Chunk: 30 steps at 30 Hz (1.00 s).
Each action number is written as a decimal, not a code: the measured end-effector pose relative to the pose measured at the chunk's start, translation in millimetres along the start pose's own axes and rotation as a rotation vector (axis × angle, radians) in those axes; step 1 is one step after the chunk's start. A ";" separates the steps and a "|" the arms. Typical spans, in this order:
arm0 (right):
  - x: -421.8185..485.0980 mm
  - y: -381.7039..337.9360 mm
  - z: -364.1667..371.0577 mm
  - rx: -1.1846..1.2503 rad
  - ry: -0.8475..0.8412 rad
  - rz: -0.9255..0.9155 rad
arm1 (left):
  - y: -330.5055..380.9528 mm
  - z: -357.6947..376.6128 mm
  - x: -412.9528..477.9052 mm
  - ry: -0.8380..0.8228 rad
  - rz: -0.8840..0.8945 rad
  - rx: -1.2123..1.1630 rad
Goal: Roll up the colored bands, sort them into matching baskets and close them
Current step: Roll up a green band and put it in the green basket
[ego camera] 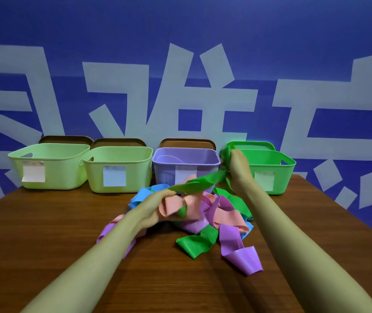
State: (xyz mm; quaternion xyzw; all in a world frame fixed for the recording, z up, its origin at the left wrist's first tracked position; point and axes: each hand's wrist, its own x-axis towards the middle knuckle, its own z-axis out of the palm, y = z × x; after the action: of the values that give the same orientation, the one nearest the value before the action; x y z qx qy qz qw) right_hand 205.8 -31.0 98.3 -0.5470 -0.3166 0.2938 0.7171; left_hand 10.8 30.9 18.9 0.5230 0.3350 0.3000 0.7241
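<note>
1. Grip check: right hand (237, 164) closed around a bunched end of the green band (199, 182), raised just in front of the green basket (271, 170); left hand (155, 207) closed on the band's lower stretch, seemingly with a pink band (172, 205) caught in the same fingers.
2. Band position: stretched diagonally between both hands, above the tangled pile (205, 222) of pink, purple, blue and green strips on the table (45, 233).
3. Likely step: freeing one green strip from the heap before rolling.
4. Advice: release the pink strip from the left grip first, otherwise dragging the pile along seems probable.
5. Then lift clear of the heap, flatten along the length, roll from the bunched end with steady tension.
6. Risk: elastic material, likely to spring open once let go; best kept pinched until inside the basket.
7. Destination: green basket at far right, open, with its lid (250, 145) standing behind.
8. Purple basket (185, 163) and two pale green baskets (51, 164) also open.
</note>
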 end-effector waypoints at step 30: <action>-17.2 41.4 -2.4 -0.576 -0.332 0.107 | 11.2 -5.1 10.2 -0.033 -0.081 -0.424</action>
State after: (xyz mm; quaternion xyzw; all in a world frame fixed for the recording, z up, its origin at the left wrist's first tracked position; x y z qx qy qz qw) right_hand 193.8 -36.2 55.3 -0.6877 -0.4700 0.3146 0.4551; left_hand 11.8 44.7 26.6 0.3498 0.2734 0.3258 0.8347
